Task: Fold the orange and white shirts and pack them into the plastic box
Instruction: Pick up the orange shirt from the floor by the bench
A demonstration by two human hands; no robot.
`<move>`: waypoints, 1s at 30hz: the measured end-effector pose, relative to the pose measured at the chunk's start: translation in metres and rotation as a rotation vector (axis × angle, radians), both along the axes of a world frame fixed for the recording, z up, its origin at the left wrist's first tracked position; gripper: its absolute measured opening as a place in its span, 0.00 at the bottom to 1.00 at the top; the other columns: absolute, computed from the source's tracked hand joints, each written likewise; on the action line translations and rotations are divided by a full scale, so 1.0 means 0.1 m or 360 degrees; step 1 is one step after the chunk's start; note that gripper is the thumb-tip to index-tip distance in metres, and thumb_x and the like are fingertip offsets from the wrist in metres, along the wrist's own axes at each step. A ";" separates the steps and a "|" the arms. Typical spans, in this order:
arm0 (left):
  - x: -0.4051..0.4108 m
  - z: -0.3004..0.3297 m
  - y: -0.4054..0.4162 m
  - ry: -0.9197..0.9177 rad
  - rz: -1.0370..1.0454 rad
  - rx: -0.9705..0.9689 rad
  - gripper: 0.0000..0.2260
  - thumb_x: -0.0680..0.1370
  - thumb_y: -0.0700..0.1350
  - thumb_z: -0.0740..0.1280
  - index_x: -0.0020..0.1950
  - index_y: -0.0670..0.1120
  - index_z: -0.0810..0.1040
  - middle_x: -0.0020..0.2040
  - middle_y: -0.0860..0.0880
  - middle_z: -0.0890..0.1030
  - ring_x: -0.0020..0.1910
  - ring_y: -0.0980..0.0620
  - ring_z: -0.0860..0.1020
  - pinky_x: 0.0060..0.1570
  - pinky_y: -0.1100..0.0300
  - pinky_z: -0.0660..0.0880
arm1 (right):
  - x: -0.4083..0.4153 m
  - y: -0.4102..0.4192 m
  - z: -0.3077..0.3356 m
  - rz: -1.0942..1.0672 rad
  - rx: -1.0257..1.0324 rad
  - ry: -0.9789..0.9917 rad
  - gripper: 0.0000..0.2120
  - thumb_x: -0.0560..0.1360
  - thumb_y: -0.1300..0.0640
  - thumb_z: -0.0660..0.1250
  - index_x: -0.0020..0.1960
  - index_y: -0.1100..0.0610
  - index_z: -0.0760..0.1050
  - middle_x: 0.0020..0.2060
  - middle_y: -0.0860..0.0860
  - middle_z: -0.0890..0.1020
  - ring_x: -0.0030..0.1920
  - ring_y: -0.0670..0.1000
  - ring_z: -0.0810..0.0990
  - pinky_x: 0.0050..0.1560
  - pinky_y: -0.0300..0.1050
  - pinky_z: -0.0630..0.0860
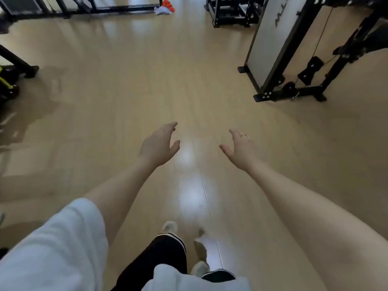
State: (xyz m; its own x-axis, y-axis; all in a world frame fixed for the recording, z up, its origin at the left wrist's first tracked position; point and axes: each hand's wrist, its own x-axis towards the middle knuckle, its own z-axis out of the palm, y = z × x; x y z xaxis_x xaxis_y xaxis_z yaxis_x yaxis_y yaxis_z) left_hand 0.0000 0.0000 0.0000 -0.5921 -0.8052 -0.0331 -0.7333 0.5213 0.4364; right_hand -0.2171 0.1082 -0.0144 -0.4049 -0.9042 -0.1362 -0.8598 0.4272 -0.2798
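Far across the wooden floor (130,85), beside a black frame (126,8): orange shirt (169,4) and white shirt (162,10), crumpled together.
Well short of the shirts, left hand (157,143) and right hand (241,148) outstretched, fingers relaxed, holding nothing.

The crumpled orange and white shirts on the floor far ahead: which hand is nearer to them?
Left. The left hand is almost straight below the crumpled orange and white shirts; the right hand is further right. Both are far away.

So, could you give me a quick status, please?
Left hand, right hand open, empty. Orange and white shirts heaped on far floor. Open floor between.
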 end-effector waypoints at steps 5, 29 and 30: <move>0.02 -0.23 -0.50 -0.0019 0.0141 0.0099 0.25 0.77 0.47 0.62 0.73 0.47 0.60 0.68 0.48 0.71 0.66 0.49 0.71 0.55 0.50 0.74 | 0.07 -0.76 -0.08 0.0179 0.0024 -0.0099 0.27 0.77 0.42 0.57 0.71 0.55 0.60 0.65 0.54 0.72 0.64 0.57 0.72 0.57 0.52 0.73; -2.70 -0.36 -6.45 0.0069 -0.0167 0.0215 0.25 0.76 0.48 0.61 0.72 0.47 0.61 0.67 0.48 0.71 0.65 0.49 0.70 0.58 0.49 0.73 | -2.56 -6.41 -0.36 -0.0030 0.0131 -0.0069 0.27 0.76 0.42 0.59 0.70 0.54 0.61 0.64 0.54 0.73 0.63 0.55 0.73 0.53 0.53 0.76; -2.87 -0.37 -6.73 0.0051 -0.0171 0.0218 0.25 0.76 0.48 0.61 0.72 0.47 0.61 0.67 0.48 0.71 0.65 0.49 0.70 0.58 0.49 0.73 | -2.74 -6.70 -0.38 -0.0037 0.0136 -0.0078 0.27 0.76 0.42 0.59 0.70 0.54 0.61 0.64 0.54 0.73 0.63 0.55 0.73 0.53 0.53 0.76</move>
